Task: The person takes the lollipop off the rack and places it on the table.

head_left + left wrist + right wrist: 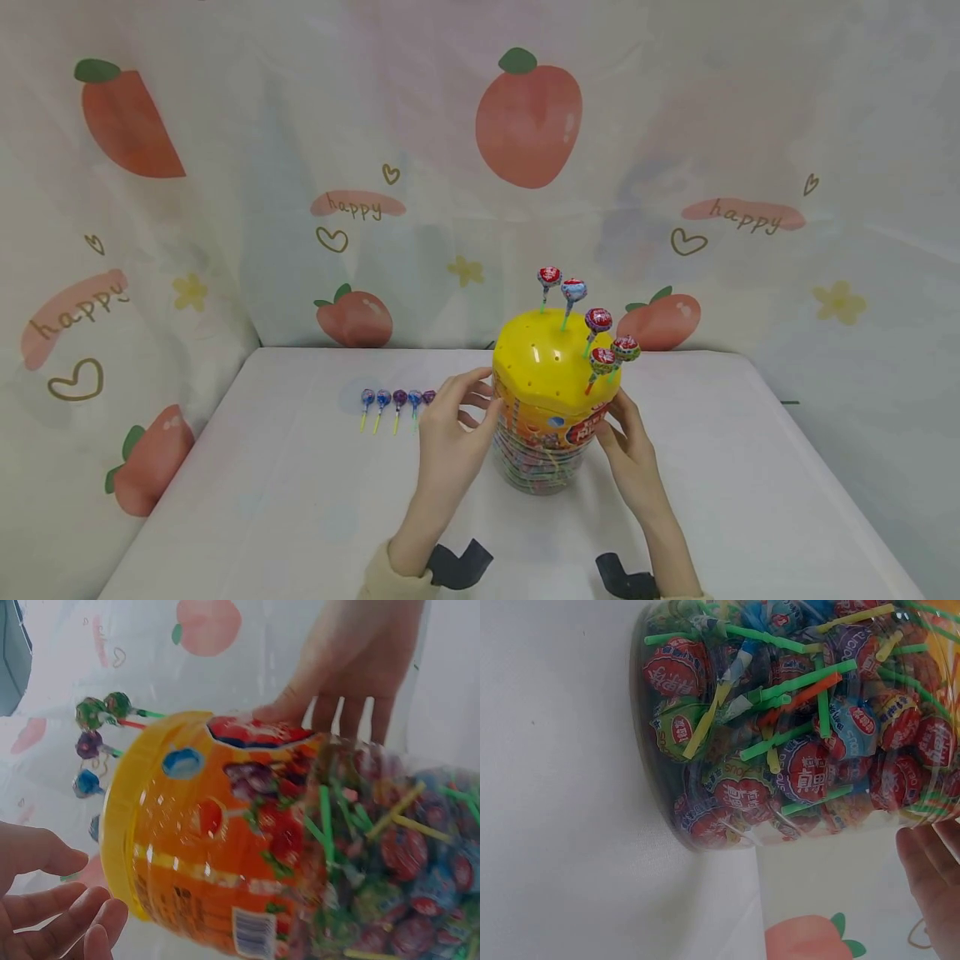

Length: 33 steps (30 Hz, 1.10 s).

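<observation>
A clear plastic jar (542, 467) full of wrapped lollipops stands upright on the table, with an orange label (202, 832) and a yellow lid (547, 354) dotted with small holes. Several lollipops (598, 320) stand stick-down along the lid's back and right side. My left hand (456, 425) is at the jar's left, fingers loosely bent; the left wrist view shows a gap between its fingertips and the lid. On the opposite side, my right hand (633, 458) touches the jar with fairly straight fingers, thumb at the label. Part of those fingers is hidden behind the jar.
Left of the jar, several lollipops (399, 398) lie in a row on the white table (285, 500), heads toward the back; my left hand covers the row's right end. A fruit-patterned cloth (420, 108) hangs behind. Black bands (459, 565) show at the wrists.
</observation>
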Motion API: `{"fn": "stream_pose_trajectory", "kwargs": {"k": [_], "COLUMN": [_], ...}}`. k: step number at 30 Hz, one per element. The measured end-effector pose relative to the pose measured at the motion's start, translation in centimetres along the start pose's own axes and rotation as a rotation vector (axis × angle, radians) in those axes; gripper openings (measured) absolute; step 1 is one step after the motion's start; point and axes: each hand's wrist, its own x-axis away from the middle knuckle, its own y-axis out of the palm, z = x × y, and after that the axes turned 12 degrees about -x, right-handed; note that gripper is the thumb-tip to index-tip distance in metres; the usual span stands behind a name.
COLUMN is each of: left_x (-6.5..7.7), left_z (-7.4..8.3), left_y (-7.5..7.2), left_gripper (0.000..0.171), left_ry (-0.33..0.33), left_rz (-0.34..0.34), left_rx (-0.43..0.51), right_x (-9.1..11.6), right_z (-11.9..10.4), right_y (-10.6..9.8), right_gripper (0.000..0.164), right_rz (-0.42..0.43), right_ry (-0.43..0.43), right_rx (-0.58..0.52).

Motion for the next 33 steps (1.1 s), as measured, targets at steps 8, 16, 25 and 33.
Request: {"fn": "stream_pose_trajectory", "kwargs": {"k": [8, 16, 25, 33], "left_x": [-0.9, -1.5, -1.9, -2.0], "left_z": [1.9, 4.1, 5.8, 6.8], "left_y": [0.6, 1.2, 2.2, 3.1], "left_gripper": [0.037, 0.033, 0.033, 0.036], "left_ry": [0.097, 0.148, 0.187, 0.199], "left_rz": [0.002, -0.023, -0.068, -0.106], "left_rx": [0.066, 0.117, 0.182, 0.169], "right_x": [0.0, 0.0, -0.1, -0.2], "right_z": [0.1, 0.0, 0.2, 0.4], "right_y": [0.1, 0.0, -0.1, -0.2], "right_gripper": [0.058, 0.058, 0.058, 0.058], "right_rz": [-0.004, -0.006, -0.004, -0.005], "right_ry": [0.001, 0.007, 0.016, 0.004], "right_rx": [-0.022, -0.031, -0.011, -0.033]}}
